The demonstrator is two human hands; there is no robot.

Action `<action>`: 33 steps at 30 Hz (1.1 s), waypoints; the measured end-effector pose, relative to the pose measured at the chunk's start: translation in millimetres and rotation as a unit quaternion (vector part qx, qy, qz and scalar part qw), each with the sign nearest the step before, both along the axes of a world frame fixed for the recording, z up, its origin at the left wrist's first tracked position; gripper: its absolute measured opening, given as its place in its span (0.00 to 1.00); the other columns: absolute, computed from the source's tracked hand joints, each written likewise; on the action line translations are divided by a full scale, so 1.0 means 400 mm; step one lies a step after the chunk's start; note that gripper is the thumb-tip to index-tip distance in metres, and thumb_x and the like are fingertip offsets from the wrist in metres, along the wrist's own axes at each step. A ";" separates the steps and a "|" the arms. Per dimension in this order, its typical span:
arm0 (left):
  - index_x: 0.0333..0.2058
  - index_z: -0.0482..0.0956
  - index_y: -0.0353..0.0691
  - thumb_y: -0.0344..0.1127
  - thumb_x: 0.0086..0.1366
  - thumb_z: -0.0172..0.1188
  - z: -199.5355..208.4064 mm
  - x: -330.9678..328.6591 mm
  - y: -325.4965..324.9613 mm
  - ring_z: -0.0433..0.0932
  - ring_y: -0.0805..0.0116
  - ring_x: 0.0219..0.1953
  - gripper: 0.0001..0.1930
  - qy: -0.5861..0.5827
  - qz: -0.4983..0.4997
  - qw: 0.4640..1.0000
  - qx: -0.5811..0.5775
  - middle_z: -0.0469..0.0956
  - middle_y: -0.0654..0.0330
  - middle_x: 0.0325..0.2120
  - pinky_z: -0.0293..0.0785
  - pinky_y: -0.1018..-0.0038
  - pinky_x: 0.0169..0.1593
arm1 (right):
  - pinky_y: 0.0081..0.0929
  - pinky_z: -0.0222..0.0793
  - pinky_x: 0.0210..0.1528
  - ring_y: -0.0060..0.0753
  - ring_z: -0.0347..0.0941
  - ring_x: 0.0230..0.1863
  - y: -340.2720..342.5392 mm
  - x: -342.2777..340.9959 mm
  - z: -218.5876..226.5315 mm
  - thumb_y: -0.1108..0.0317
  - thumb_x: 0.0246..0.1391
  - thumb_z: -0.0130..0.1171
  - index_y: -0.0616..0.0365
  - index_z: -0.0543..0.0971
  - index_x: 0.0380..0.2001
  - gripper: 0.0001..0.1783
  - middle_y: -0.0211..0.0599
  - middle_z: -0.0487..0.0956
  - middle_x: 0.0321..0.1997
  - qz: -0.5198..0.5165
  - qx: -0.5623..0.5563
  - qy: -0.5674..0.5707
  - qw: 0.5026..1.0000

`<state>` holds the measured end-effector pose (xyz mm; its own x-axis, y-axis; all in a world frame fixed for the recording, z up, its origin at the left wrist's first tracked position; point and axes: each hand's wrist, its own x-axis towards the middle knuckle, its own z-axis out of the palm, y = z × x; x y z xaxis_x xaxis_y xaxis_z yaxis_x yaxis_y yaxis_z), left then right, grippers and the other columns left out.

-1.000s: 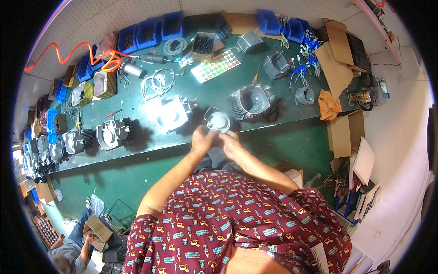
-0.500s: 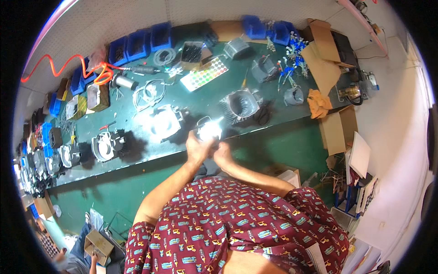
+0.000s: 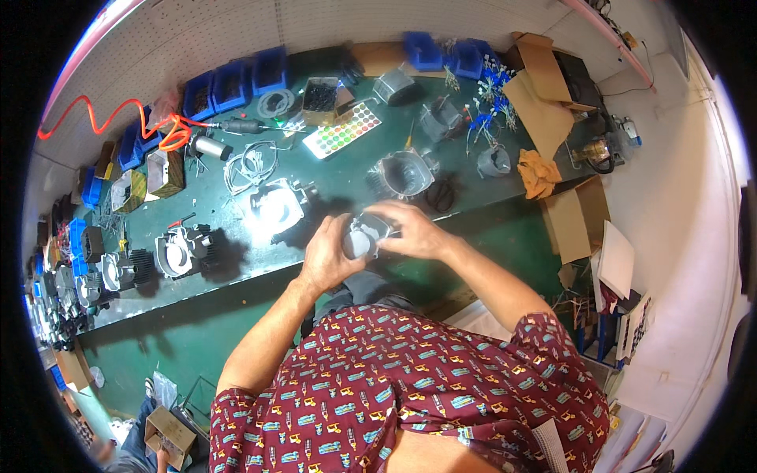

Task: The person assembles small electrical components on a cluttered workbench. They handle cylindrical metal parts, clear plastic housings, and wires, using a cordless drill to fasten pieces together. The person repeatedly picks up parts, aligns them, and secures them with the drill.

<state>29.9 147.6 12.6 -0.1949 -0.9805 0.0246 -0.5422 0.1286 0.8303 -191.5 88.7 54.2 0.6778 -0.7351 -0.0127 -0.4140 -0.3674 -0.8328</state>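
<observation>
A grey metal housing (image 3: 360,242) with a round pale face is held between both hands, just off the bench's front edge. My left hand (image 3: 326,254) is wrapped round its left side. On the right, my right hand (image 3: 416,232) grips its far and right rim with bent fingers. Past the hands, an open finned housing (image 3: 404,173) rests on the green bench (image 3: 331,180). To the left lies another metal housing (image 3: 276,208), brightly lit, with a similar finned one (image 3: 181,251) farther left.
Blue bins (image 3: 230,84) line the back. A sheet of coloured round stickers (image 3: 343,132) lies mid-bench beside a box of dark small parts (image 3: 320,98). An orange coiled hose (image 3: 175,134), an orange cloth (image 3: 538,173) and cardboard boxes (image 3: 579,217) are nearby. Another person's box (image 3: 169,433) shows lower left.
The held housing has turned so its round face shows without the glare. My right hand has moved from beneath it up to its right and far rim; my left hand shifted slightly left.
</observation>
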 end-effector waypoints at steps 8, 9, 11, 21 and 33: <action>0.56 0.72 0.32 0.32 0.42 0.73 0.038 0.013 0.019 0.78 0.47 0.42 0.38 0.011 -0.030 0.999 -0.043 0.75 0.47 0.39 0.77 0.60 0.47 | 0.41 0.73 0.53 0.52 0.79 0.49 -0.076 0.029 -0.024 0.65 0.58 0.62 0.65 0.81 0.45 0.16 0.53 0.81 0.45 0.091 0.018 0.005 0.996; 0.56 0.72 0.32 0.32 0.42 0.72 0.044 0.017 0.020 0.78 0.47 0.42 0.38 -0.006 -0.032 0.998 -0.047 0.75 0.48 0.39 0.77 0.60 0.47 | 0.39 0.74 0.49 0.46 0.81 0.44 -0.084 0.040 -0.020 0.59 0.62 0.59 0.66 0.82 0.43 0.19 0.52 0.83 0.40 0.097 0.052 0.003 0.994; 0.56 0.72 0.33 0.33 0.44 0.72 0.069 0.016 0.026 0.78 0.46 0.43 0.37 -0.016 -0.027 0.999 -0.034 0.75 0.47 0.40 0.78 0.59 0.46 | 0.37 0.74 0.46 0.41 0.80 0.40 -0.099 0.057 -0.004 0.57 0.63 0.59 0.67 0.82 0.42 0.20 0.50 0.83 0.37 0.070 0.159 0.061 0.983; 0.63 0.66 0.37 0.32 0.44 0.74 0.118 -0.037 0.013 0.72 0.46 0.60 0.44 -0.069 0.069 0.994 -0.056 0.72 0.45 0.57 0.74 0.58 0.59 | 0.27 0.75 0.37 0.22 0.77 0.34 -0.215 0.051 -0.015 0.68 0.57 0.65 0.67 0.79 0.44 0.16 0.37 0.83 0.32 0.169 0.156 -0.046 0.972; 0.53 0.76 0.41 0.28 0.44 0.73 0.351 -0.239 -0.149 0.78 0.48 0.43 0.33 -0.267 0.039 0.953 -0.138 0.75 0.51 0.45 0.77 0.59 0.44 | 0.28 0.71 0.50 0.22 0.74 0.44 -0.462 -0.069 0.066 0.67 0.57 0.65 0.66 0.81 0.47 0.17 0.35 0.83 0.42 0.277 0.146 -0.122 0.942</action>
